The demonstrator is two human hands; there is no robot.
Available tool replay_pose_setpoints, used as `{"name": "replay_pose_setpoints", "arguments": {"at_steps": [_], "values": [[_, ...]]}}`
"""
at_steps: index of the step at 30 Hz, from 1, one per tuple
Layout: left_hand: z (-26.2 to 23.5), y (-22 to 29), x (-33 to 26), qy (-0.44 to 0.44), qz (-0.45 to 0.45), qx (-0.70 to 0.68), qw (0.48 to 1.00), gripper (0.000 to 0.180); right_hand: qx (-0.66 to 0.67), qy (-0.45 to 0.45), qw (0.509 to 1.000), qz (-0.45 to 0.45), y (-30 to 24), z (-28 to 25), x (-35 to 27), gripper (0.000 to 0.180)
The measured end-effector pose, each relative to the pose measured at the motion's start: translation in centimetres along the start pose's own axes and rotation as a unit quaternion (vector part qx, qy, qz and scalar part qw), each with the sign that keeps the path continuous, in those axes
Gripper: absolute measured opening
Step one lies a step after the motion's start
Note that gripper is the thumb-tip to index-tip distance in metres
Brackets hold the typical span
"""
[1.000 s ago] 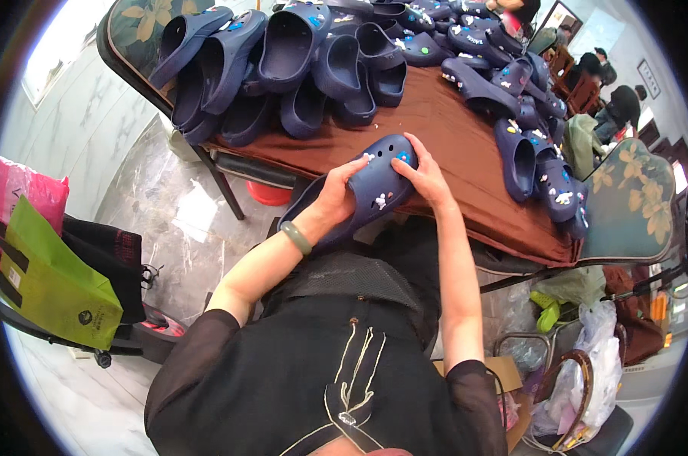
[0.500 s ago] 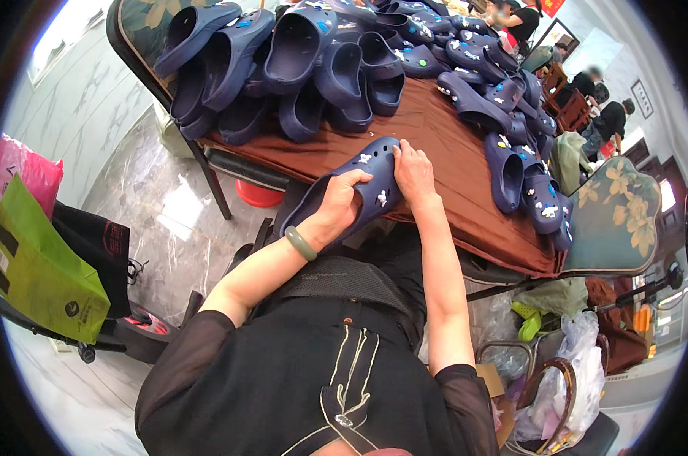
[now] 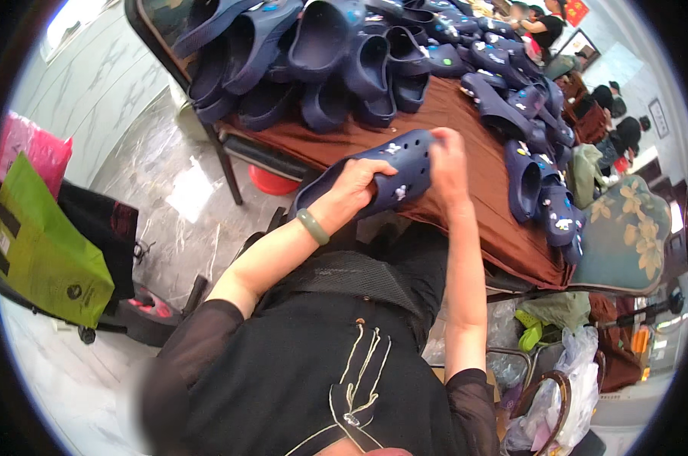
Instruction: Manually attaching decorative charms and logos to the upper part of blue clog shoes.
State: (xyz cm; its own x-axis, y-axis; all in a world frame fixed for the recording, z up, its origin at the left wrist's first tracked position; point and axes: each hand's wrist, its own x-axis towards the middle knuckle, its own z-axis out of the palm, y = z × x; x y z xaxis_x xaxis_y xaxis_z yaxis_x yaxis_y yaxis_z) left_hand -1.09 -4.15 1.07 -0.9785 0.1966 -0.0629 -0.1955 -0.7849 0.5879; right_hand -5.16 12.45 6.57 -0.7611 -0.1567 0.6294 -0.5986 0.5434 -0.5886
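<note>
A navy foam clog (image 3: 414,161), with holes across its toe and a few small white charms on it, is held above my lap at the near edge of the table. My left hand (image 3: 353,187) is closed round its side, thumb over the upper and the other fingers inside the opening or hidden. At the toe end is my right hand (image 3: 449,169), smeared by motion. Its fingers look bent, but whether they touch the clog or pinch anything does not show.
A brown-covered table (image 3: 466,220) bears a pile of plain navy clogs (image 3: 325,45) at left and charm-decorated clogs (image 3: 523,178) at right. A red basin (image 3: 272,180) sits underneath. Bags (image 3: 51,243) hang at left, chairs (image 3: 621,235) stand at right, and people (image 3: 549,26) are further back.
My right hand has lifted a little from the toe's rim and now blurs. The whole view has shifted slightly; my left hand keeps its hold on the clog.
</note>
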Motion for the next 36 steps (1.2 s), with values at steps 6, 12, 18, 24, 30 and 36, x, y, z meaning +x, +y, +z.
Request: {"name": "replay_pose_setpoints", "arguments": {"at_steps": [6,12,18,24,30,36], "values": [[-1.2,0.9,0.4,-0.052,-0.067,-0.002,0.996,0.043,-0.221,-0.23,0.939,-0.131,0.8,2.1,1.0,0.033],[-4.7,0.2,2.6,0.015,-0.085,0.016,0.996,0.037,-0.268,-0.283,0.913,-0.122,0.4,4.2,2.4,0.029],[-4.3,0.3,2.9,-0.027,-0.107,-0.003,0.994,0.037,-0.288,-0.165,0.937,-0.114,1.2,7.0,1.4,0.028],[-3.6,0.5,3.1,-0.005,-0.09,0.045,0.995,0.033,-0.227,0.041,0.97,-0.073,2.0,8.6,1.2,0.026],[-3.2,1.9,2.8,-0.002,-0.11,0.135,0.985,0.032,0.023,0.168,0.985,0.015,1.4,6.5,1.1,0.031],[-1.9,4.2,3.7,0.044,-0.008,0.018,0.999,0.026,-0.267,0.201,0.942,0.042,8.1,-0.5,0.9,0.029]]}}
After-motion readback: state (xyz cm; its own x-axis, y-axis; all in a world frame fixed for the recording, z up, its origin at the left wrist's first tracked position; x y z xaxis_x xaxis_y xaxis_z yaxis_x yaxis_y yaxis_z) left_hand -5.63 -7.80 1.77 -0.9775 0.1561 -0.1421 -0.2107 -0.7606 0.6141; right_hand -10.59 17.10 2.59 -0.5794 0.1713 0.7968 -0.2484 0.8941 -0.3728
